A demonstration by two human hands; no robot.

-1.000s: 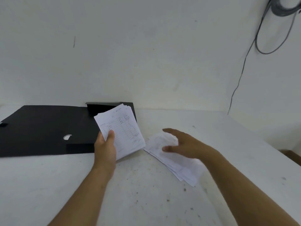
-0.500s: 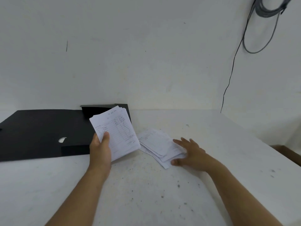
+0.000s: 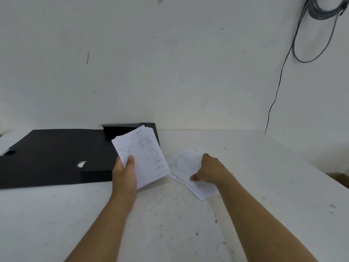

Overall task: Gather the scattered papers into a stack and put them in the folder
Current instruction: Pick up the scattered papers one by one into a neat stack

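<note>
My left hand (image 3: 125, 175) grips a stack of lined white papers (image 3: 145, 156) by its lower left corner, holding it tilted above the table's middle. Behind it lies the open black folder (image 3: 52, 157), flat on the table to the left. To the right, a loose pile of white papers (image 3: 184, 164) rests on the table. My right hand (image 3: 208, 170) lies on that pile with its fingers curled over the sheets; whether it grips them I cannot tell. Part of the pile is hidden under the hand.
The white table (image 3: 170, 224) is speckled with dark marks and meets a white wall at the back. A black cable (image 3: 279, 82) hangs down the wall at the right. A brown box corner (image 3: 340, 178) shows past the table's right edge.
My right hand has shifted back over the loose pile, from its right side to on top of it, and the sheets have spread. My left hand keeps the stack steady.
</note>
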